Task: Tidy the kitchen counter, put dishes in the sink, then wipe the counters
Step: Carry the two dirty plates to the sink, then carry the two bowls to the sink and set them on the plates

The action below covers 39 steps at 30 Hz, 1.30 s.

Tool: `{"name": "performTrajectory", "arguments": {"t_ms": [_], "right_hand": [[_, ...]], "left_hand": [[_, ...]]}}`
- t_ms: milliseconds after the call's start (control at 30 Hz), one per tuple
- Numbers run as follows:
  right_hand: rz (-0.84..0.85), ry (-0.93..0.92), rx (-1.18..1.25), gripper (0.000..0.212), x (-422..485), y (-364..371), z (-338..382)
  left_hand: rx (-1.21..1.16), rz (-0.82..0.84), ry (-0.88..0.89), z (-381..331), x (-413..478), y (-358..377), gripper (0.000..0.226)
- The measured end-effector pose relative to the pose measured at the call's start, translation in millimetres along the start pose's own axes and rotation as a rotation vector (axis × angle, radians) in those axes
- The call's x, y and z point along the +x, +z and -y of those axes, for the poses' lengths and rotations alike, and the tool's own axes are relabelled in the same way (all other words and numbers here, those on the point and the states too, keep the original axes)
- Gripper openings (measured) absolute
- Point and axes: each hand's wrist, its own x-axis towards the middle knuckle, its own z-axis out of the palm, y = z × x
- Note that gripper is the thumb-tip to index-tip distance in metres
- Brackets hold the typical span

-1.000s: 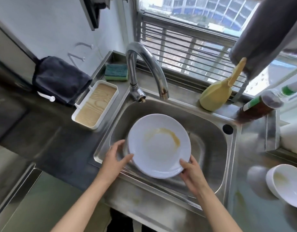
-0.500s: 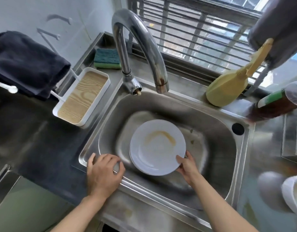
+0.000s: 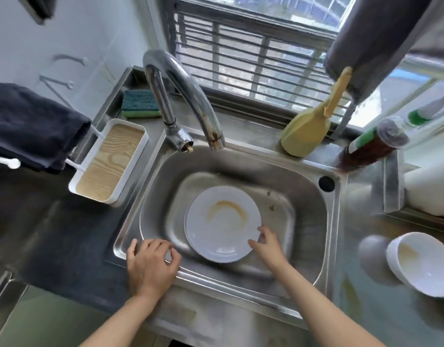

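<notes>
A white plate point(image 3: 223, 231) with a brown sauce smear lies flat on the bottom of the steel sink point(image 3: 337, 221). My right hand point(image 3: 268, 246) is at the plate's lower right rim, its fingers spread and loose, with the fingertips just touching the edge. My left hand point(image 3: 150, 266) rests on the sink's front left rim with loosely curled fingers and holds nothing. On the counter to the right stands a white bowl point(image 3: 421, 266), tilted and stained inside. A green sponge point(image 3: 139, 103) lies behind the tap at the back left.
The curved tap point(image 3: 185, 83) arches over the sink's back edge. A white tray with a wood insert point(image 3: 108, 161) and a dark towel point(image 3: 33, 126) sit to the left. A yellow bottle point(image 3: 306, 131) and a brown sauce bottle point(image 3: 371, 149) stand by the window.
Both hands lowered the plate into the sink. My left hand let go and moved to the front rim, and my right hand's fingers have loosened from the plate's edge.
</notes>
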Motion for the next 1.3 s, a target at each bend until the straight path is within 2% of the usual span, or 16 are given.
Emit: {"name": "performTrajectory", "arguments": {"t_ms": [200, 333, 400, 467, 533, 600, 733, 833, 967, 1067, 1133, 1300], "right_hand": [[-0.078, -0.047, 0.296, 0.027, -85.4, -19.8, 4.8], [-0.205, -0.055, 0.389, 0.025, -139.4, -45.9, -19.5], [-0.284, -0.051, 0.403, 0.024, -158.9, -64.1, -40.6], [-0.387, -0.02, 0.455, 0.024, -173.5, -85.5, -62.8], [-0.487, 0.033, 0.521, 0.02, -185.7, -108.5, -83.4], [-0.56, 0.074, 0.573, 0.016, -194.5, -130.8, -101.1], [-0.637, 0.114, 0.68, 0.011, -201.0, -171.1, -136.3], [-0.672, 0.164, 0.867, 0.02, -199.6, -200.2, -158.0], [-0.691, 0.146, 1.162, 0.037, -194.5, -241.2, -177.4], [-0.598, 0.115, 1.253, 0.054, -190.9, -267.9, -185.1], [-0.515, 0.119, 1.277, 0.06, -190.2, -278.8, -189.0], [-0.37, 0.128, 1.298, 0.047, -187.5, -282.7, -197.0]], "left_hand": [[-0.015, 0.14, 0.0, 1.7, 0.4, -7.2, 0.038], [-0.08, 0.287, -0.108, -7.4, 0.4, -15.4, 0.032], [-0.112, 0.322, -0.072, -23.9, -1.0, -13.6, 0.032], [-0.295, 0.362, -0.05, -51.8, -7.8, -14.0, 0.035], [-0.728, 0.465, -0.1, -91.2, -22.1, -20.2, 0.034], [-1.001, 0.589, -0.115, -134.0, -37.6, -28.8, 0.028], [-1.087, 0.772, -0.03, -212.7, -61.5, -31.5, 0.043], [-1.095, 0.817, -0.029, -270.1, -73.5, -23.4, 0.031], [-1.18, 0.912, -0.152, -339.9, -88.6, -8.3, 0.041], [-1.274, 1.007, -0.259, -379.5, -100.2, 3.6, 0.064], [-1.253, 1.018, -0.299, -398.9, -107.5, 12.5, 0.067], [-1.345, 0.928, -0.455, -417.8, -114.8, 36.3, 0.072]]}}
